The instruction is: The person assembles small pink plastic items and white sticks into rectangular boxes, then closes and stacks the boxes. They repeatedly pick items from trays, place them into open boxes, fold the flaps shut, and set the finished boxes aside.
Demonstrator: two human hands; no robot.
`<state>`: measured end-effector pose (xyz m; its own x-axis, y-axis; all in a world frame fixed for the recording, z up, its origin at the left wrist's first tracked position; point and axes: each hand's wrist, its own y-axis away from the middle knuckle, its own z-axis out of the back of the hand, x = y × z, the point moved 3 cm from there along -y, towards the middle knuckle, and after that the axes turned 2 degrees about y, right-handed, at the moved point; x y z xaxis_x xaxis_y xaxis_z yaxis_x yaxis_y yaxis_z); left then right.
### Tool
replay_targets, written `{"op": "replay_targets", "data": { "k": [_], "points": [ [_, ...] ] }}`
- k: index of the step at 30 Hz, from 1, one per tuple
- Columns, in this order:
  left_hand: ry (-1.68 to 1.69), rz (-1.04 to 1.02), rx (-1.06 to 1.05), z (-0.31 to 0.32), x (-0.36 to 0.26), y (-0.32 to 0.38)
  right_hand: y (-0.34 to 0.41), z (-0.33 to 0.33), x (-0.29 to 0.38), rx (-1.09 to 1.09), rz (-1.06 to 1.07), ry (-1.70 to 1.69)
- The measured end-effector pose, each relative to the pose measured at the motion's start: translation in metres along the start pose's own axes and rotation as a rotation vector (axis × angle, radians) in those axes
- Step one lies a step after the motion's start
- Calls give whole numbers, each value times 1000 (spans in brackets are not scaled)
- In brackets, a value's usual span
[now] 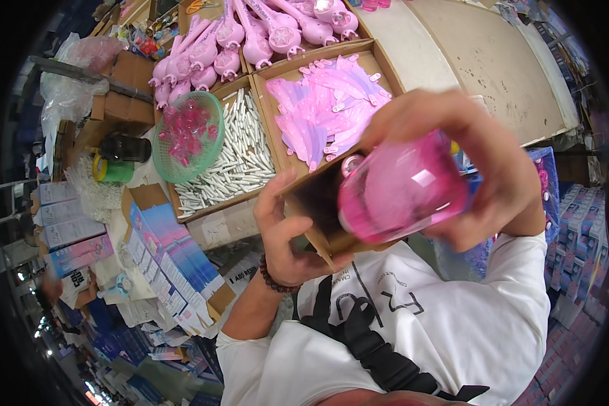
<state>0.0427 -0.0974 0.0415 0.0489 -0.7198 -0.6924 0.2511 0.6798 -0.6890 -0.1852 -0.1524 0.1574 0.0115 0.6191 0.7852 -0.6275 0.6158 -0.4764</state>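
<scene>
My right hand point(507, 172) grips a clear pink rounded plastic case point(406, 188), blurred by motion, at the mouth of an open cardboard box point(325, 241). My left hand point(279, 243), with a beaded bracelet on its wrist, holds that box from its left side. The box's inside is dark, and a small round pink piece point(352, 165) shows by its far edge. Whether the case touches the box cannot be made out. Just beyond the box, a cardboard tray point(393, 76) holds pink and lilac pieces point(330, 109) with small tabs.
A tray of white sticks point(248, 137) partly carries a green basket point(215, 114) of pink clear pieces. Pink wand-like toys point(256, 48) fill the back. Flattened printed boxes point(175, 248) stand at left. Stacked packages point(578, 238) lie right, beside a blue-lined crate point(550, 203).
</scene>
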Motion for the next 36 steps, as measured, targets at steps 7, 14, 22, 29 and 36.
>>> {"op": "replay_targets", "data": {
  "k": [7, 14, 22, 29, 36],
  "points": [
    [-62, 16, -31, 9, -6, -2, -35, -41, -1, 432, 231, 497],
    [-21, 11, -67, 16, -2, 11, 8, -1, 10, 143, -133, 372],
    [97, -94, 56, 4, -2, 5, 70, -30, -12, -99, -516, 217],
    [-15, -93, 294, 15, -12, -10, 82, -33, -18, -219, -592, 41],
    [-524, 25, 273, 5, -32, -42, 73, -50, -16, -223, -486, 49]
  ]
}}
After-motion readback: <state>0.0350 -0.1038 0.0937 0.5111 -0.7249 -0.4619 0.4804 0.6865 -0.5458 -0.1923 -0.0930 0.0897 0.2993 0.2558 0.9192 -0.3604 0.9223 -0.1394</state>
